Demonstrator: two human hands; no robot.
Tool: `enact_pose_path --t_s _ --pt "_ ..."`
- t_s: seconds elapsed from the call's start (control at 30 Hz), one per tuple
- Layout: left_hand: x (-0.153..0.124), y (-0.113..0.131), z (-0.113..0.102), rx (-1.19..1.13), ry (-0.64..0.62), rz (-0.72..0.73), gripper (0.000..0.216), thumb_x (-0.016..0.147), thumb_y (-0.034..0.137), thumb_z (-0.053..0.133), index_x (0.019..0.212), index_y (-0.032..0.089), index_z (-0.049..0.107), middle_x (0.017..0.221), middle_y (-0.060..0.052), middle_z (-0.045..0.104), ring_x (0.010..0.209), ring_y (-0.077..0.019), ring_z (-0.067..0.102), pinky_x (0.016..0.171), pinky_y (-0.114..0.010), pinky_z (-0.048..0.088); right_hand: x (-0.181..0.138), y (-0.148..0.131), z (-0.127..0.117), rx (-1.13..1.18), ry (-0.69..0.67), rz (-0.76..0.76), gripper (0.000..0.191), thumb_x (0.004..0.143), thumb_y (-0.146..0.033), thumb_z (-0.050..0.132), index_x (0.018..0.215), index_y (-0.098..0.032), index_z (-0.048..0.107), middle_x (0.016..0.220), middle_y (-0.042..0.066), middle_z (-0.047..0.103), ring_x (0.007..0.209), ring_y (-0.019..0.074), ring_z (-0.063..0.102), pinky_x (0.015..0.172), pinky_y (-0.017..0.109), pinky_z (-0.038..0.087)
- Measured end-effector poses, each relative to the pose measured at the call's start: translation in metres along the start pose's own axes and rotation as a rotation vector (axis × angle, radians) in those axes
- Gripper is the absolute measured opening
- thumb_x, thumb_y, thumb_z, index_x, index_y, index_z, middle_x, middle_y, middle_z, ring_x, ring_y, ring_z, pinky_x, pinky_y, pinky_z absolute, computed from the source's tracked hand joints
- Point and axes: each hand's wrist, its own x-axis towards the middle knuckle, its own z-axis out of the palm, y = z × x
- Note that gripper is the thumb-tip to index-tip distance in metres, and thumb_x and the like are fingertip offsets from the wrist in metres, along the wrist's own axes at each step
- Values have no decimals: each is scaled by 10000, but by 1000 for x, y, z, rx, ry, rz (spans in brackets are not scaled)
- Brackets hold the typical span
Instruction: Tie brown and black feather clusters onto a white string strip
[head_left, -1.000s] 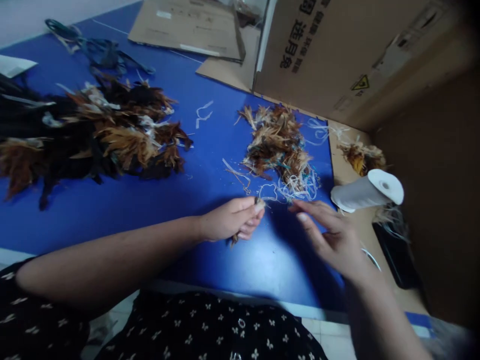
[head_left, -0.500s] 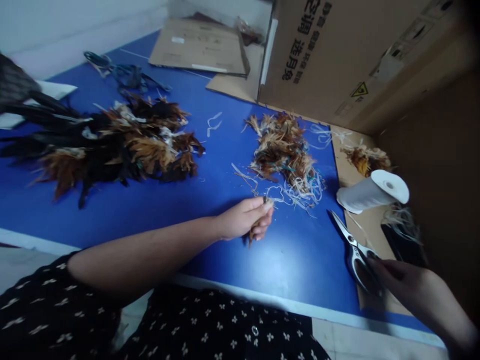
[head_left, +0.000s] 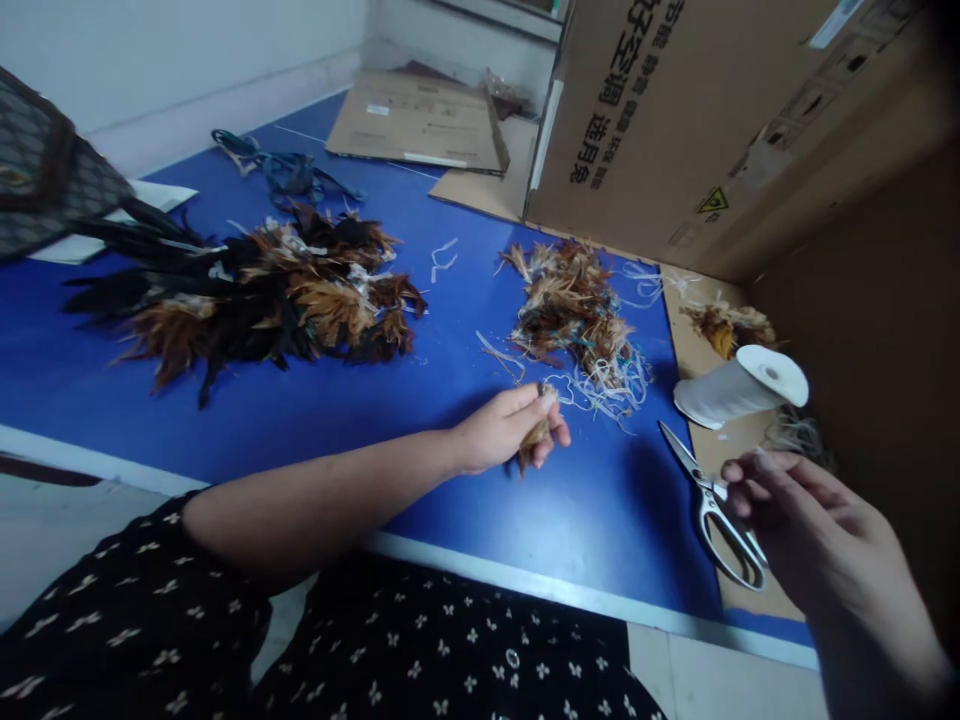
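Note:
My left hand (head_left: 506, 430) is closed round a small bunch of brown feathers (head_left: 534, 440), held low over the blue table. My right hand (head_left: 817, 520) is raised at the right, thumb and fingers pressed together; what they pinch, if anything, is too small to make out. Beside it lie metal scissors (head_left: 724, 520), blades pointing away to the left, partly hidden by the hand. Just beyond, a white spool of ribbon (head_left: 724, 388) lies on its side on cardboard. A heap of brown feathers (head_left: 570, 300) with white ribbon scraps (head_left: 611, 390) lies in front of my left hand.
Black and brown feather bunches (head_left: 285, 290) cover the table's left side, near a patterned bag (head_left: 56, 180). Dark blue strips (head_left: 285, 170) lie behind. A flat carton (head_left: 420, 120) lies at the back; a large cardboard box (head_left: 637, 120) walls off the right. More feathers (head_left: 727, 325) lie near the spool.
My right hand has moved up from the scissors' handles, leaving them on the table. My left hand still holds the feathers. The whole view has shifted slightly.

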Motion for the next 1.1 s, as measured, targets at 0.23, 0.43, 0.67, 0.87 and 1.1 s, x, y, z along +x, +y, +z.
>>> enact_pose_path --t_s 0.23,0.43,0.67,0.87,1.1 --pt "2 10 13 13 35 66 342 1181 490 449 1061 180 532 1045 -110 779 596 -83 659 528 -222 517 2 -22 61 237 -141 -83 343 723 -451 992 854 -219 776 726 17 588 582 123 494 488 291 463" --pt "5 23 29 53 -23 76 266 1197 410 399 1051 204 480 1157 -125 778 573 -64 645 506 -223 514 9 -22 87 331 -271 -121 276 797 -393 949 915 -214 774 752 0 557 590 112 462 512 298 451" --pt "33 13 53 119 -157 -7 253 1205 423 393 1067 223 461 878 -27 727 539 -76 605 521 -222 490 16 -5 94 375 -375 -162 234 911 -441 870 993 -248 765 760 -25 545 622 124 480 558 301 496" --pt "50 16 56 -31 -179 -30 336 1165 469 538 957 207 496 743 80 439 547 -44 385 520 -172 340 53 -21 94 311 -373 -248 364 877 -494 880 1114 -233 790 754 -17 628 605 132 528 535 301 510" --pt "75 50 57 35 -82 55 316 1189 432 461 953 221 456 747 91 377 533 -44 321 506 -158 293 174 -85 79 50 -221 -526 317 1053 -457 758 990 -149 716 940 30 744 710 106 654 672 286 610"
